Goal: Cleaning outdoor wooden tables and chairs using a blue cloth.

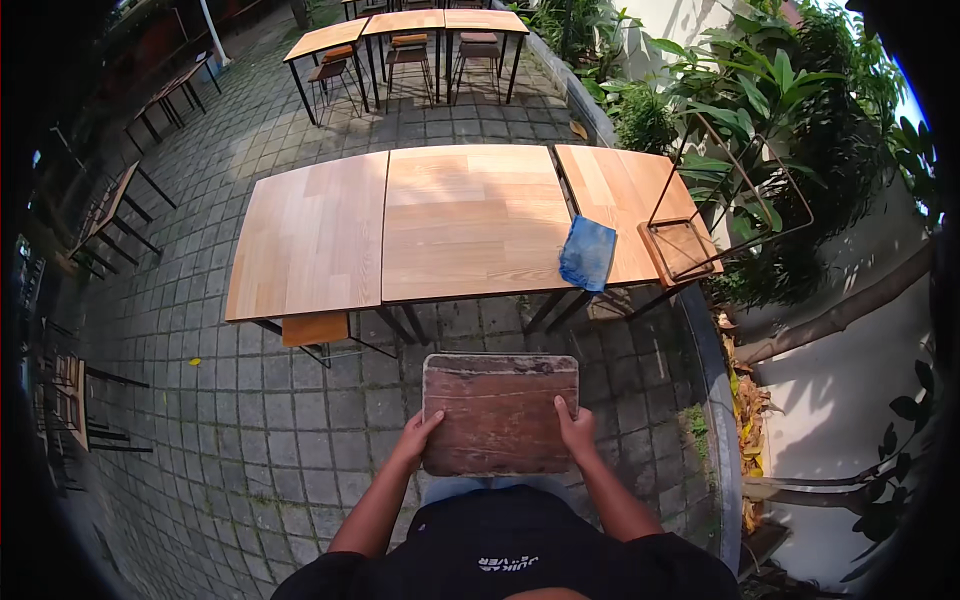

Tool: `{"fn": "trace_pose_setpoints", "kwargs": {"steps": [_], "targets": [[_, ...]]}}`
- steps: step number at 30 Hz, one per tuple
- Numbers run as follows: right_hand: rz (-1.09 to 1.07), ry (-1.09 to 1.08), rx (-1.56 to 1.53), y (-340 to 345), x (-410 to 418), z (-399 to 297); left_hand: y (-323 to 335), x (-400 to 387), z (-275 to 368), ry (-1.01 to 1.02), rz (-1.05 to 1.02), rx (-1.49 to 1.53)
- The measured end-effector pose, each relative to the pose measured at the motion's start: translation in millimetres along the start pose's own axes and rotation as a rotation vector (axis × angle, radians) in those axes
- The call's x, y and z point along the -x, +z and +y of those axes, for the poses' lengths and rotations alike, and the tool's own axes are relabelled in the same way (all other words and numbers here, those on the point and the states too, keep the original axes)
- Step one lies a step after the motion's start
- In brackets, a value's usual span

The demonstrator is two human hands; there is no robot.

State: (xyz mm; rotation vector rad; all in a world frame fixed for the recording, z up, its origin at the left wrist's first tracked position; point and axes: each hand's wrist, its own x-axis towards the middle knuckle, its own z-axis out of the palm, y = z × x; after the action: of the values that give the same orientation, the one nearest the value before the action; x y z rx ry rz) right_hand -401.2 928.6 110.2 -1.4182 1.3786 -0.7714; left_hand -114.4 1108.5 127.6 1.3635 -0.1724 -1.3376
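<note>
A worn, reddish-brown wooden stool seat (501,416) is held level before my body. My left hand (421,436) grips its left edge, the thumb lying on top. On the opposite edge, my right hand (576,429) holds it the same way. The legs under this seat are hidden. Beyond it stands a row of wooden-topped tables (472,225) with black legs. A blue cloth (589,255) lies near the front edge, across the gap between the middle and right tables. Upside down on the right table rests a stool (681,247), its thin metal legs pointing up.
An orange-brown stool (315,328) is partly under the left table. Farther back are more tables (405,21) with stools. A stone curb (716,420) and leafy plants (757,97) border the paved floor (300,442) on the right. Dark-legged tables (112,202) line the left.
</note>
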Motion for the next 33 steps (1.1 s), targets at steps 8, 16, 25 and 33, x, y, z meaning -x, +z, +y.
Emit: {"fn": "trace_pose_setpoints", "kwargs": {"steps": [8, 16, 25, 33], "targets": [[-0.058, 0.035, 0.088, 51.7, -40.0, 82.0, -40.0, -93.9, -118.4, -0.051, 0.209, 0.094], [-0.056, 0.029, 0.193, 102.0, -117.6, 185.5, -60.3, -208.2, -197.0, -0.004, 0.366, -0.019], [-0.048, 0.009, 0.255, 141.2, -188.3, 255.9, -65.6, -289.2, -218.0, 0.048, 0.316, -0.116], [-0.046, 0.073, 0.342, 151.5, -251.3, 285.1, -54.8, -356.7, -231.2, 0.022, 0.424, -0.15]]}}
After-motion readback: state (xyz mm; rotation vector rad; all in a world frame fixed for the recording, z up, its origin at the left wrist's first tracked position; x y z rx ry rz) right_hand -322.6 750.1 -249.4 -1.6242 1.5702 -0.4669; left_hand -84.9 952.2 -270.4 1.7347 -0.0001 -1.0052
